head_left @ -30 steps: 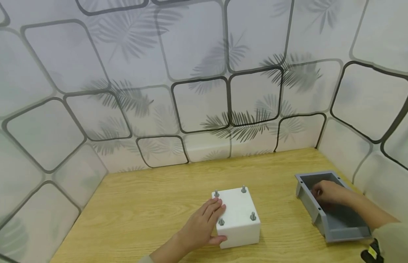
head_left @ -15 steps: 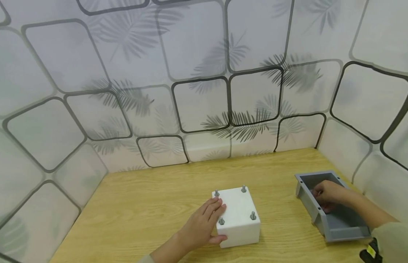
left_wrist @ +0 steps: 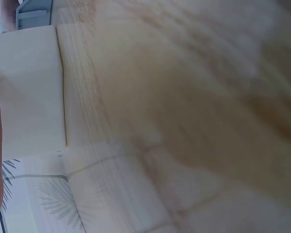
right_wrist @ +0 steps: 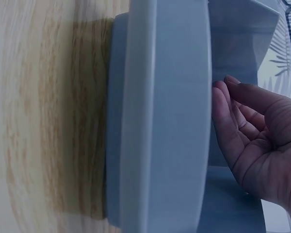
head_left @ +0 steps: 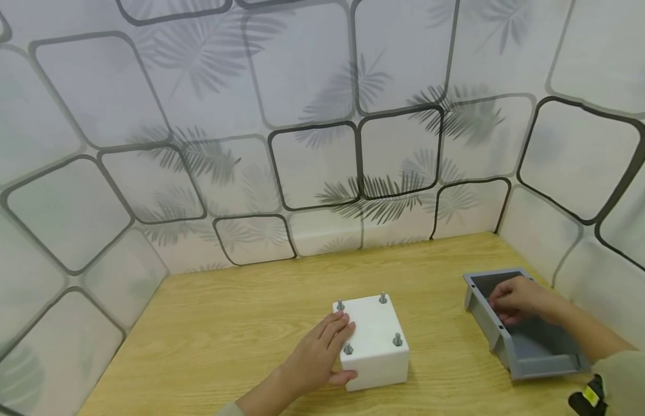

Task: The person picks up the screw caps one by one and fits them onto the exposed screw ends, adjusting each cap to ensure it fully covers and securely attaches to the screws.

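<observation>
A white square block (head_left: 374, 326) stands on the table, a threaded bolt end with a nut (head_left: 397, 340) rising near each top corner. My left hand (head_left: 314, 358) holds its left side, fingers over the top edge and thumb against the front face. In the left wrist view, the block's plain side (left_wrist: 31, 97) shows beside a finger. To the right, my right hand (head_left: 525, 297) is inside a grey plastic bin (head_left: 548, 365). The right wrist view has its thumb and fingertips drawn close together; the bin wall (right_wrist: 179, 116) partly covers them, and no object shows between them.
The wood-grain table (head_left: 239, 329) reaches back to a patterned wall (head_left: 322, 231), with side walls at left and right. The bin stands close to the right wall. A black strap with a yellow patch (head_left: 590, 396) is on the right sleeve.
My right hand has lifted slightly inside the bin, its fingers a little more visible. The left hand keeps its place on the block. The whole head view has shifted slightly.
</observation>
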A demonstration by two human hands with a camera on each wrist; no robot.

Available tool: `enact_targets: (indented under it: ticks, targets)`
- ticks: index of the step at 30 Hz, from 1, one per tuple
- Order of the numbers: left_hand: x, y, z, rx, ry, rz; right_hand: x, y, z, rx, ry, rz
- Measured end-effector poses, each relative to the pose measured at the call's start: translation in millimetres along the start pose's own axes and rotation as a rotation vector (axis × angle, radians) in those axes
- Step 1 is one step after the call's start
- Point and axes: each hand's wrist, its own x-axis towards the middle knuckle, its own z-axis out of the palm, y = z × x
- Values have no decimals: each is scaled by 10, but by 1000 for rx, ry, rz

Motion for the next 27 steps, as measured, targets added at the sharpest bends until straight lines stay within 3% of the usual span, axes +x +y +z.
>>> enact_targets:
  ticks: [15,27]
  targets:
    - [-9,-3,8,27,-1,15,7,-73,-35,-4,72,22]
    - [-4,-14,6,23,12,19,-33,-90,-59,3,91,-7]
